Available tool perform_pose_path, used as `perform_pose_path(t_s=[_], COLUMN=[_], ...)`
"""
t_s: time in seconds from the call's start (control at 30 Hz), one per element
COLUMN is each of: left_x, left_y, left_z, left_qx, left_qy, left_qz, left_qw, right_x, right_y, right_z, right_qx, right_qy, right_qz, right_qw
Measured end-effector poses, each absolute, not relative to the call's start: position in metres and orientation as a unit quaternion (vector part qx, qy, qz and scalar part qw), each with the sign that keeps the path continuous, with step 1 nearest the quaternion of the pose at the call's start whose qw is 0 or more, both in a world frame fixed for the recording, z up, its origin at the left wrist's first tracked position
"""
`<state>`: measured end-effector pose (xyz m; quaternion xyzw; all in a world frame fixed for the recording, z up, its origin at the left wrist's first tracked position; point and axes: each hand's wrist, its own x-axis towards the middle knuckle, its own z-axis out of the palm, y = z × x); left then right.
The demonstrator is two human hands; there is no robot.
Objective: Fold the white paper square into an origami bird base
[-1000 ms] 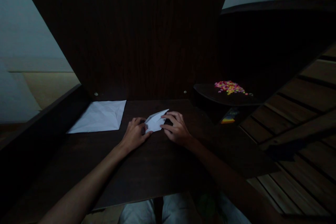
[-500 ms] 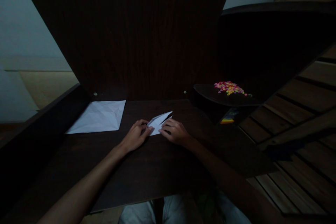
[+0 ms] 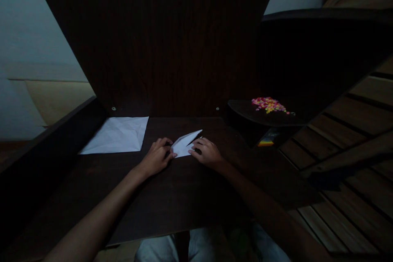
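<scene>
Folded white paper [image 3: 181, 146] on the worktop [image 3: 175, 196]
Left hand [image 3: 157, 155] clamps its nine-o'clock edge; right hand [image 3: 208, 153] pinches its three-o'clock side.

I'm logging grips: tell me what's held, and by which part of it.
The small folded paper: left fingers at its left end, right fingers at its right side.

Folded white paper [image 3: 182, 148], small, sits just below frame centre; from here I see a long pointed flap [image 3: 189, 136] angled toward upper right, dark gap under its tip.
</scene>
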<state>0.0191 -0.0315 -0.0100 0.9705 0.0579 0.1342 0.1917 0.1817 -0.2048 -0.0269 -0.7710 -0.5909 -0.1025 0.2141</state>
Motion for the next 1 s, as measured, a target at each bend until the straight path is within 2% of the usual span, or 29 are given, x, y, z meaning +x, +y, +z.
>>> perform_pose_path(t_s=[0.37, 1.0], left_x=[0.016, 0.012], left_y=[-0.029, -0.02], left_z=[-0.004, -0.004], left_qx=[0.985, 0.978], left_qy=[0.033, 0.034], left_qz=[0.117, 0.13], left_qw=[0.122, 0.159], right_x=[0.181, 0.175], right_y=[-0.203, -0.202], right_z=[-0.028, -0.02], right_qx=[-0.815, -0.84], right_qy=[-0.541, -0.505], right_qz=[-0.08, -0.084], right_qw=[0.192, 0.183])
